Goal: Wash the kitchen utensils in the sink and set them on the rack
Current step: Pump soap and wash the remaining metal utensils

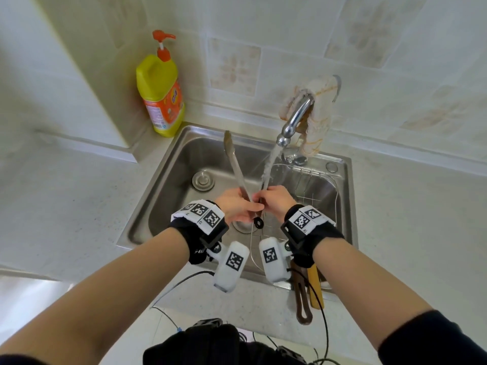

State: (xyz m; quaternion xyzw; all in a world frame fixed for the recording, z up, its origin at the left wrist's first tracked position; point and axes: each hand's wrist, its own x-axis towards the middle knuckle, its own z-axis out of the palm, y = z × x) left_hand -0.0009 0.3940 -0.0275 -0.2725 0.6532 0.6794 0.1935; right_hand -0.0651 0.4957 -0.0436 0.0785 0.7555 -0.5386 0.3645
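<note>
Nearest the camera: dark clothing (pixel 200 343) and thin cables (pixel 324 312) at the bottom edge, then two bare forearms with marker bands (pixel 203 214) at the wrists. Beyond the bands, left hand (pixel 234 206) and right hand (pixel 276 201), close together over the middle of the sink (pixel 147 206).

Fingers of both hands curled and clamped on the tongs (pixel 237 167), near the hinge end with its black ring (pixel 258 223). Left hand on the left arm of the tongs, right hand on the right arm. Tongs spread in a V, tips pointing far: left tip high toward the far wall of the sink, right arm directly under the water (pixel 268 167) from the tap (pixel 292 122).

Wire rack (pixel 316 185) seated in the right part of the sink, just right of the hands. Two more handles, brown (pixel 301 299) and yellow (pixel 315 288), lying across the near right rim. Soap bottle (pixel 160 93) on the surface (pixel 79 206) at the far left corner.

Probably the rinsing step, with more utensils waiting. Cannot tell whether soap already used.

To do it well:
- Keep the V open, to let water reach the inner faces.
- Turn the tongs slowly and pass each arm through the stream from tip to hinge, the left arm too.
- Rub along the metal with the thumbs, not only hold.
- Stay low in the sink against splashing.
- Grip firmly, wet steel being likely slippery.
- Then shake off the drops and lay the tongs in the rack.
</note>
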